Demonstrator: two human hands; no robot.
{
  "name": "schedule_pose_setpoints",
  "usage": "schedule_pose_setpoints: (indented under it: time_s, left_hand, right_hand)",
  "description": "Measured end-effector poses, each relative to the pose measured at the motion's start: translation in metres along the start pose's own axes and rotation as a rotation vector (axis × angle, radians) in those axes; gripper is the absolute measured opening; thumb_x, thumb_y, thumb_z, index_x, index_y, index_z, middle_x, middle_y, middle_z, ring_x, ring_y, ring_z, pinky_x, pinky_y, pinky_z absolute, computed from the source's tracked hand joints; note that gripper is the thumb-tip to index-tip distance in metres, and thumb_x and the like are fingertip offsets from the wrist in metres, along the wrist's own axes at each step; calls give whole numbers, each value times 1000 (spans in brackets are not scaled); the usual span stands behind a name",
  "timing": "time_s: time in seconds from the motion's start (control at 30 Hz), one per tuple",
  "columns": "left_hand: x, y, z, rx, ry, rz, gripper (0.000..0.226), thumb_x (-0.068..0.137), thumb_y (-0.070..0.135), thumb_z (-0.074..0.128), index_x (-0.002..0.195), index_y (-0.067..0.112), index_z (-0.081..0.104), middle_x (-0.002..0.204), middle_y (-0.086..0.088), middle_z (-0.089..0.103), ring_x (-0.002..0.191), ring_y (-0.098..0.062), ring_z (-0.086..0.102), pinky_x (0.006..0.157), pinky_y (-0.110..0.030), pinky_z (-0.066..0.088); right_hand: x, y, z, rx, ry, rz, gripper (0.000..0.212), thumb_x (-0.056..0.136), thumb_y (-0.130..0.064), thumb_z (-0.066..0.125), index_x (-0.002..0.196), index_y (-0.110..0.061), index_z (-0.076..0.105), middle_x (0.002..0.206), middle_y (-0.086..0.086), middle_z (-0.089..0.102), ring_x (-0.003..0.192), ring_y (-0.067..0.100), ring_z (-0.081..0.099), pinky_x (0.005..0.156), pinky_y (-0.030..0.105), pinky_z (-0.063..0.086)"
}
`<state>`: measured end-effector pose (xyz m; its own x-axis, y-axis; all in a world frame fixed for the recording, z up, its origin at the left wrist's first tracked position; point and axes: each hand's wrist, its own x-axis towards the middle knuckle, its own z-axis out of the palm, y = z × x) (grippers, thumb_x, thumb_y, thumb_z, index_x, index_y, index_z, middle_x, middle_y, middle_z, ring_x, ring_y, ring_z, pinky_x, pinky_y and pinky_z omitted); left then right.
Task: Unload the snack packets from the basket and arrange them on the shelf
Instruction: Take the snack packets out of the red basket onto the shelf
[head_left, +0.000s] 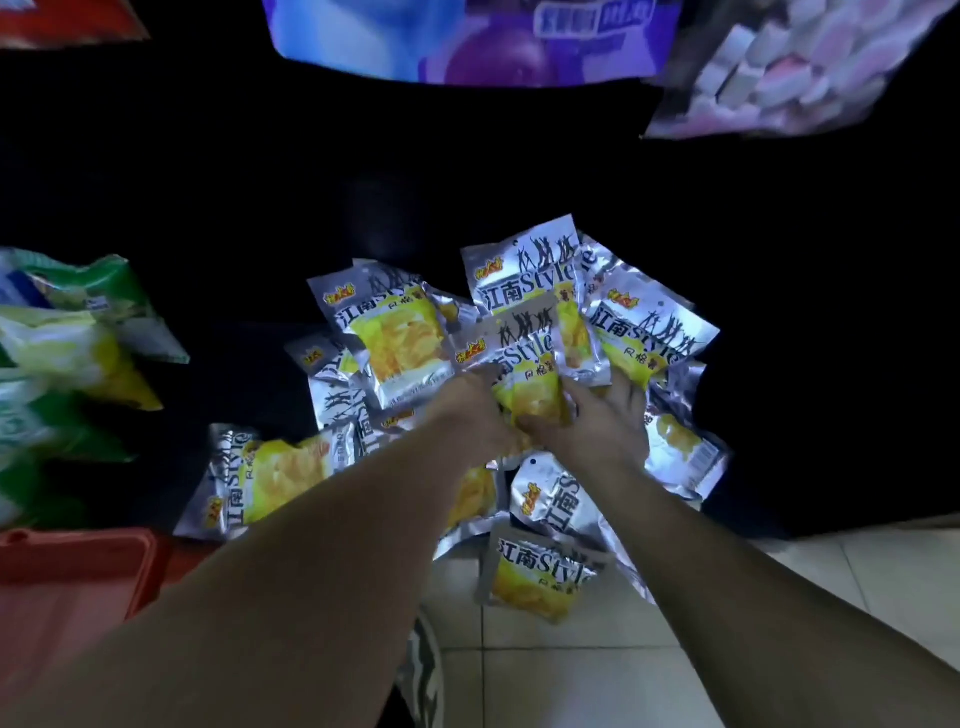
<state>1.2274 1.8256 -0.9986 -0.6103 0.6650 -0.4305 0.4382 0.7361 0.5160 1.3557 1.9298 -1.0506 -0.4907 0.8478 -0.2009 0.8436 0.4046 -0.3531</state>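
Several silver-and-yellow snack packets (400, 338) lie in a loose heap on a dark low shelf (779, 364); some hang over its front edge. My left hand (467, 410) and my right hand (602, 415) meet at the heap's middle. Both grip the lower part of one silver packet (524, 364) that stands tilted above the pile. Another packet (540, 571) lies nearest me, over the floor edge. The red basket (78, 571) sits at the lower left, partly hidden by my left forearm.
Green and yellow snack bags (67, 338) are stacked at the left. A purple bag (467, 41) and a pack of pink-white sweets (795, 67) hang above. Pale floor tiles (831, 597) lie at the lower right.
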Motion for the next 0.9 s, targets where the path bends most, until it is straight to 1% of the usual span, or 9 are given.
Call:
schedule_pose_setpoints:
  time_s: [0.07,0.17,0.23,0.37,0.47,0.63,0.7,0.8,0.9]
  left_hand:
    - [-12,7,18,-123,33,-7,51,92,26,62,142,24,53,119,-8,72,100,-25,71,68,-31,58]
    - [-42,-6,43,-316,157,-73,24,94,26,60,117,31,62,95,-1,74,71,-22,69,59,-35,60]
    - [-53,-25,55,-342,154,-105,17,93,21,58,107,30,63,82,1,71,63,-19,66,55,-32,56]
    - [-63,-47,68,-257,51,-78,18,91,16,55,92,28,69,80,-2,71,67,-26,68,57,-37,57]
    - [-64,-56,78,-139,-52,-31,18,88,15,59,84,30,69,89,3,73,80,-22,69,72,-39,62]
    - [-66,-55,99,58,-142,91,25,92,22,66,115,31,67,123,6,53,101,-23,64,83,-33,56]
    - [-64,-56,100,8,-164,66,36,94,19,66,128,30,63,126,6,61,105,-22,66,84,-32,56]
    - [-61,-54,97,-86,-183,29,26,95,10,59,111,24,74,105,0,75,93,-19,70,82,-34,60]
    - [-60,-53,79,-265,-159,11,18,94,8,64,93,18,78,83,1,76,70,-10,68,66,-29,61]
  right_hand:
    - [6,-5,3,-64,42,31,85,65,-84,63,140,-45,50,157,5,18,147,31,13,111,50,34]
    - [9,-3,7,-92,122,21,84,60,-85,66,129,-37,56,148,5,24,141,33,23,104,50,42]
    - [-1,4,9,-38,168,-32,75,63,-81,69,121,-34,58,146,5,28,139,32,27,98,47,48]
    - [-48,28,15,198,318,-81,49,75,-63,75,111,-31,67,141,4,37,131,27,33,83,42,54]
    - [-83,47,33,219,284,-23,46,81,-58,74,121,-36,69,143,4,39,132,30,32,91,47,51]
    - [-96,68,64,208,-34,10,47,89,-69,55,132,-51,60,166,-5,20,153,29,8,118,55,28]
    - [-87,71,64,240,-94,44,48,90,-69,52,135,-52,58,168,-8,15,154,27,1,121,54,21]
    - [-83,73,54,264,-102,47,46,91,-62,57,134,-46,61,165,-6,22,153,25,5,120,52,25]
    - [-89,70,33,353,65,-3,35,88,-54,62,116,-36,73,142,-1,54,140,25,38,108,45,42]
